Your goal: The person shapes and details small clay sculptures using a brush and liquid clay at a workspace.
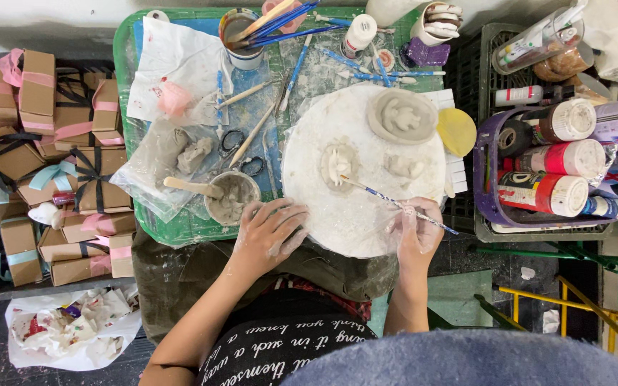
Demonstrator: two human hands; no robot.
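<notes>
My right hand (pixel 418 232) grips a thin blue-and-white brush (pixel 388 199) whose tip touches a small clay figure (pixel 339 164) on a round white board (pixel 337 221). Both hands are smeared with wet clay. My left hand (pixel 270 232) rests with fingers spread on the board's left edge, holding nothing, beside a small clay-coated cup (pixel 232 197) with a wooden stick in it. Two more clay pieces lie on the board: a small lump (pixel 405 167) and a round dish-shaped relief (pixel 402 115) at the far edge.
A green tray (pixel 126 86) carries plastic sheets, scissors (pixel 241 154), modelling tools and a cup of brushes (pixel 246 32). Brown gift boxes with ribbons (pixel 44 157) are stacked at left. A purple basket (pixel 491 207) of paint bottles stands at right, with a yellow sponge (pixel 456 131) beside the board.
</notes>
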